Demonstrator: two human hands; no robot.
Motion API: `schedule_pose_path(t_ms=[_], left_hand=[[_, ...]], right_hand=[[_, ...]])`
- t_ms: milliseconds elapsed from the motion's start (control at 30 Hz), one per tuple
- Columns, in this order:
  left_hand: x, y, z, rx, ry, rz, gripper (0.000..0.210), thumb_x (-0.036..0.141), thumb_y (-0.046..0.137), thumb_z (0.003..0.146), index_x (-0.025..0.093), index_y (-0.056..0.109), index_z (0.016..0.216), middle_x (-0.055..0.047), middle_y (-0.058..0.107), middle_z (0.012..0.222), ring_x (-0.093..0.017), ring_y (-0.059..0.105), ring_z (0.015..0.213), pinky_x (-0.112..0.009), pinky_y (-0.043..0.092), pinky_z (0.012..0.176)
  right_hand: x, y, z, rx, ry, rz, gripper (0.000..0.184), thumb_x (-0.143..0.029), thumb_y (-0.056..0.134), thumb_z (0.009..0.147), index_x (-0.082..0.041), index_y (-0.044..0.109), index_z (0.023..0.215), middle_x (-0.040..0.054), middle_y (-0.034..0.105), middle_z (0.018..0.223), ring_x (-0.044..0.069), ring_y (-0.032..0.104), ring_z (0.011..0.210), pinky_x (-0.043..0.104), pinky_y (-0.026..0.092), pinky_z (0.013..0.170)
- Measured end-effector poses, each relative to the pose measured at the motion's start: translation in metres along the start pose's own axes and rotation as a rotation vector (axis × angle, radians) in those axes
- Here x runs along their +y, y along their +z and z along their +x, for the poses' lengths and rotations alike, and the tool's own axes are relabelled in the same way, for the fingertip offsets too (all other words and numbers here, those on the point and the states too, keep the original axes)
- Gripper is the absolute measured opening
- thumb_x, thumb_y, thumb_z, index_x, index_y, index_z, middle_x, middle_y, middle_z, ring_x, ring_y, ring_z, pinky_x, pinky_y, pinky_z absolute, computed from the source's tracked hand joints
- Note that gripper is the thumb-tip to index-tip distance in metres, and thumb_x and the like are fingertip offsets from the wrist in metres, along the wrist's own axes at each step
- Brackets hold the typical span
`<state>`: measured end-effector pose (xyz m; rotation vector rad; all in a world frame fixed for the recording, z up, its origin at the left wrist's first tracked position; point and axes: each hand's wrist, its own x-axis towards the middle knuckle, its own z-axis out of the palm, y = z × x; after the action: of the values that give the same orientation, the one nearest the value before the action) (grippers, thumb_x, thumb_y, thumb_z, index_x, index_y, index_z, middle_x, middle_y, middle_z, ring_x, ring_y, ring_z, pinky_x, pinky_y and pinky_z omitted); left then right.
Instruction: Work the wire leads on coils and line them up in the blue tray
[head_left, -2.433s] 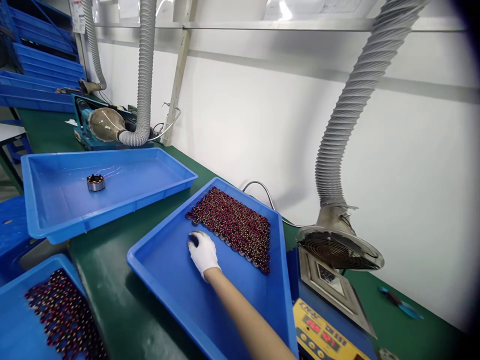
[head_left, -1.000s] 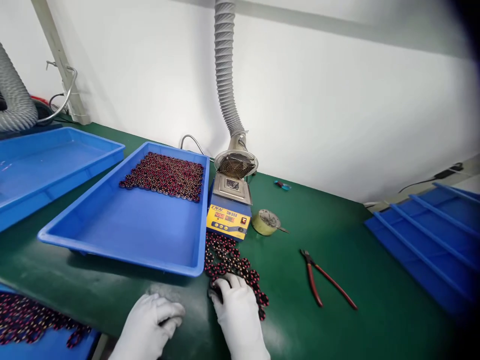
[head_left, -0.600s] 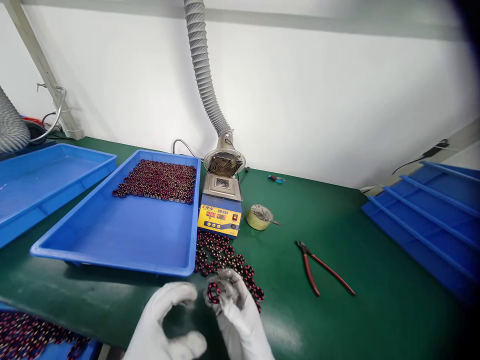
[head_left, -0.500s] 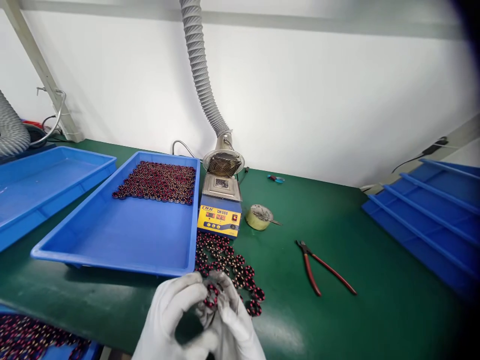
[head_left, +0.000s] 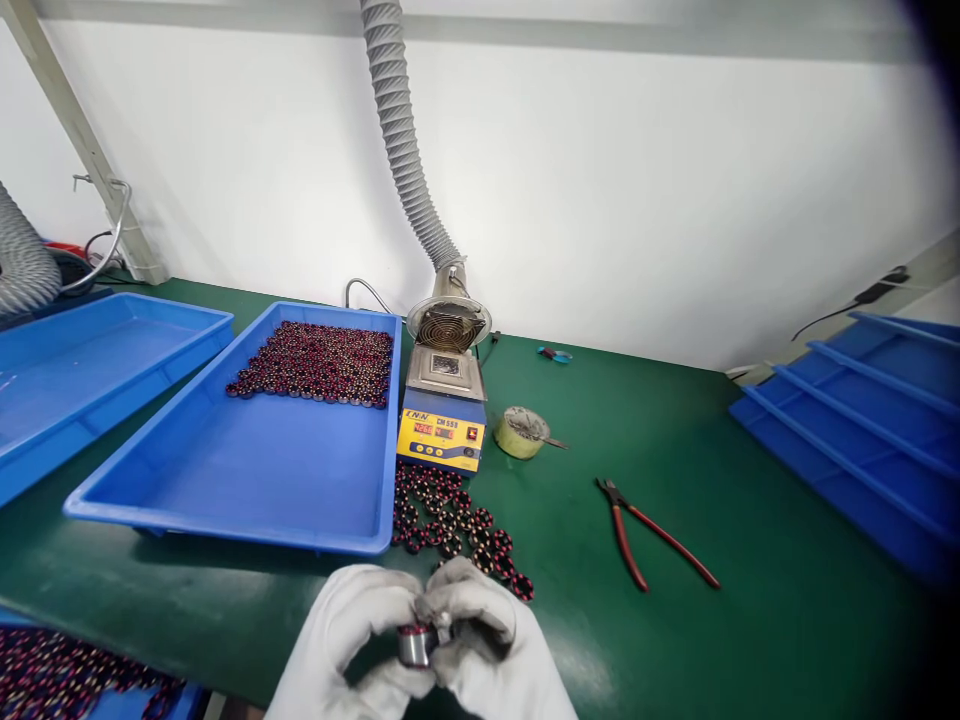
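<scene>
Both of my hands wear white gloves with greyed fingertips and meet above the bench's front edge. Between the thumb and fingers of my left hand (head_left: 360,630) is a small ring-shaped stator (head_left: 415,646), its smooth silver side facing me and reddish windings along the top. My right hand (head_left: 487,635) is closed at the stator's right side, its fingertips touching the left ones. A small silvery bit (head_left: 444,627) shows between the hands; what it is I cannot tell. Just beyond my fingers lie several loose black, red and gold stators (head_left: 450,515) on the green bench (head_left: 570,540).
A blue tray (head_left: 247,480) holds packed rows of stators at its far end. Behind the loose ones stands a yellow-fronted solder pot (head_left: 441,440) under a fume hose (head_left: 405,150). A round tin (head_left: 521,433), red-handled cutters (head_left: 630,530) and stacked blue trays (head_left: 847,430) are to the right.
My hands have come lower and closer together. The stator has turned from showing its ringed face to showing its silver side. Fewer loose stators show at the near right of the pile.
</scene>
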<state>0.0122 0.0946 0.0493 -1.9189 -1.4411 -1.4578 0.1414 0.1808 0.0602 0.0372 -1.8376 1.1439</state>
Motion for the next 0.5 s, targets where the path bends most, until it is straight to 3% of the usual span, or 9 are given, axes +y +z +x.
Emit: schedule_pose_path(t_ms=[100,233,300,400,500], left_hand=[[0.0035,-0.0027,0.0045,0.055,0.104,0.046,0.027,0.042,0.057,0.066,0.024,0.056,0.086,0.004,0.063,0.086,0.005,0.055,0.091,-0.003,0.051,0.082],[0.0057,-0.0054,0.0054,0.108,0.126,0.075,0.026,0.041,0.058,0.066,0.021,0.057,0.083,0.002,0.063,0.086,0.005,0.054,0.089,-0.004,0.049,0.085],[0.0051,-0.0060,0.0047,0.087,0.104,0.041,0.027,0.040,0.061,0.064,0.020,0.058,0.082,0.003,0.062,0.086,0.005,0.054,0.088,-0.003,0.048,0.083],[0.0049,-0.0052,0.0023,0.072,0.124,-0.004,0.030,0.042,0.062,0.063,0.020,0.057,0.082,0.002,0.061,0.087,0.005,0.053,0.090,-0.003,0.048,0.082],[0.0071,-0.0027,-0.0027,0.065,0.073,0.062,0.030,0.041,0.062,0.063,0.019,0.056,0.083,0.001,0.061,0.091,0.003,0.053,0.094,-0.005,0.048,0.084]], right_hand=[[0.0044,0.0060,0.0001,0.039,0.069,0.166,0.006,-0.014,0.060,0.072,-0.020,0.062,0.071,0.0009,0.053,0.066,0.009,0.052,0.064,0.018,0.040,0.058],[0.0041,0.0062,-0.0037,0.235,0.296,0.639,0.020,-0.038,0.058,0.076,-0.019,0.059,0.071,0.0019,0.047,0.069,0.011,0.048,0.067,0.023,0.041,0.063],[0.0012,0.0026,-0.0046,0.231,0.283,0.540,0.018,-0.036,0.059,0.076,-0.018,0.060,0.073,0.0031,0.050,0.071,0.012,0.050,0.068,0.024,0.041,0.064],[-0.0015,-0.0002,-0.0035,0.073,0.191,0.219,0.009,-0.019,0.064,0.071,-0.017,0.062,0.079,0.0061,0.058,0.075,0.014,0.054,0.070,0.024,0.043,0.062],[0.0000,0.0041,-0.0003,0.013,0.025,0.078,0.016,-0.006,0.061,0.068,-0.019,0.061,0.077,0.0038,0.060,0.074,0.012,0.056,0.068,0.021,0.044,0.061]])
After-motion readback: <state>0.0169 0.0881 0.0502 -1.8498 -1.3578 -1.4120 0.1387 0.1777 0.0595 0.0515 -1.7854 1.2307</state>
